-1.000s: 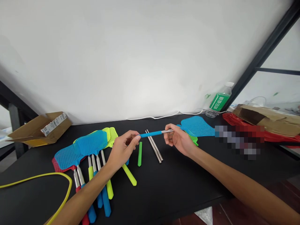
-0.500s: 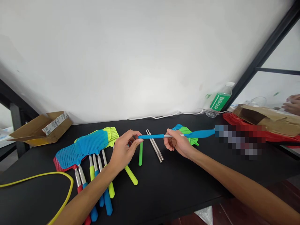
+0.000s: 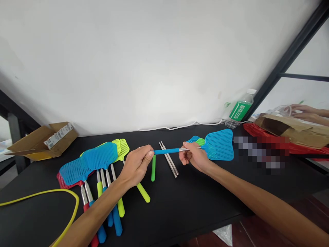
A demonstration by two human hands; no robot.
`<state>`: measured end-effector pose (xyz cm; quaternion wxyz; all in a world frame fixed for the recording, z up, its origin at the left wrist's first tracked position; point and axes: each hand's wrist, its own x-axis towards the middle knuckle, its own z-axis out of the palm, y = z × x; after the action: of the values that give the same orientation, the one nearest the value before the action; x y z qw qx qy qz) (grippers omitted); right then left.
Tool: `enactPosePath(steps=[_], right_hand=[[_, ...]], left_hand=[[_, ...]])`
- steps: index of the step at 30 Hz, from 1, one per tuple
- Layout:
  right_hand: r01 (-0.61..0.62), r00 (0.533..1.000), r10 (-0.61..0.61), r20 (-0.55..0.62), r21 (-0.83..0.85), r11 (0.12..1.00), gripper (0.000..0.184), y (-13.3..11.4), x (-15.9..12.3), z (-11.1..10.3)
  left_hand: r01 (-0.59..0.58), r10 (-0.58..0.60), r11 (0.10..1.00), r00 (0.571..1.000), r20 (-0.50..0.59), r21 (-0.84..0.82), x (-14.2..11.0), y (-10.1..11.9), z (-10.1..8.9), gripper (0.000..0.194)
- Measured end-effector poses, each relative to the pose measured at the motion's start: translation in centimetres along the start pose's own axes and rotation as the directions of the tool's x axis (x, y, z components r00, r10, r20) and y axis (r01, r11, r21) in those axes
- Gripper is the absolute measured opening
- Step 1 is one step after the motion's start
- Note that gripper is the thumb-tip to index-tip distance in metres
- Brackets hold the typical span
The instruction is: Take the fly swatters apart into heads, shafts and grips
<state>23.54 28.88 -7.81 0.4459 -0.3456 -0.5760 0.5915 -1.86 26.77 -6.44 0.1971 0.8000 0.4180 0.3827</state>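
A blue fly swatter (image 3: pixel 219 145) lies level between my two hands, its mesh head to the right. My left hand (image 3: pixel 137 163) is closed round the end of its blue grip. On the metal shaft near the head, my right hand (image 3: pixel 195 156) pinches with curled fingers. Under the swatter, two metal rods (image 3: pixel 169 161) and a green grip (image 3: pixel 153 168) rest on the table. Several assembled swatters (image 3: pixel 100 156) in blue, yellow-green and red are piled to the left. Behind my right hand, a green swatter head (image 3: pixel 200 141) and another blue head (image 3: pixel 192 139) are partly hidden.
An open cardboard box (image 3: pixel 38 144) stands at the back left. A yellow cable (image 3: pixel 64 192) loops across the left front. At the back right are a plastic bottle (image 3: pixel 240 109) and a red bag (image 3: pixel 257 133) under cardboard. Another person's hands (image 3: pixel 308 111) show at the far right.
The swatter has turned about its shaft, its head passing edge-on and now facing me flat. My left fingers have closed more fully on the grip. Another person's hands have appeared at right.
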Motion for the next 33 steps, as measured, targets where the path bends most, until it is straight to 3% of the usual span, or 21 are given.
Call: enactPosePath(steps=[4, 8, 15, 18, 22, 24, 26, 30, 33], right_hand=[[0.082, 0.994, -0.080, 0.070, -0.031, 0.996, 0.055, 0.2, -0.1, -0.4], [0.170, 0.982, -0.162, 0.100, -0.083, 0.982, 0.054, 0.2, -0.4, -0.6], [0.359, 0.932, -0.322, 0.169, -0.299, 0.884, 0.051, -1.5, -1.3, -0.4], [0.539, 0.842, -0.480, 0.246, -0.377, 0.753, 0.045, -1.9, -1.6, -0.2], [0.741, 0.667, -0.645, 0.373, -0.426, 0.519, 0.039, -1.9, -1.8, 0.2], [0.773, 0.627, -0.665, 0.406, -0.423, 0.472, 0.037, -1.6, -1.9, 0.4], [0.728, 0.682, -0.642, 0.352, -0.414, 0.546, 0.040, -1.3, -2.1, 0.4], [0.403, 0.915, -0.392, 0.096, -0.274, 0.873, 0.049, -0.4, -1.8, 0.1], [0.191, 0.982, -0.190, 0.008, -0.069, 0.979, 0.052, 0.0, -1.1, 0.0]], left_hand=[[0.115, -0.114, 0.980, 0.993, 0.015, -0.164, -0.1, 0.0, 0.3, 0.047], [0.246, -0.234, 0.903, 0.969, 0.075, -0.354, 0.0, 0.0, 0.5, 0.051], [0.313, -0.301, 0.820, 0.948, 0.104, -0.480, 0.6, 0.3, 0.4, 0.058], [0.339, -0.331, 0.799, 0.938, 0.106, -0.497, 0.8, 0.3, 0.4, 0.059], [0.351, -0.366, 0.791, 0.928, 0.073, -0.501, 0.8, 0.4, 0.2, 0.059], [0.352, -0.365, 0.796, 0.928, 0.074, -0.492, 0.7, 0.4, 0.1, 0.058], [0.342, -0.344, 0.815, 0.935, 0.086, -0.468, 0.7, 0.4, -0.1, 0.058], [0.225, -0.214, 0.892, 0.974, 0.072, -0.391, 0.6, 0.6, -0.4, 0.047], [0.102, -0.107, 0.954, 0.994, -0.004, -0.281, 0.5, 0.5, -0.7, 0.025]])
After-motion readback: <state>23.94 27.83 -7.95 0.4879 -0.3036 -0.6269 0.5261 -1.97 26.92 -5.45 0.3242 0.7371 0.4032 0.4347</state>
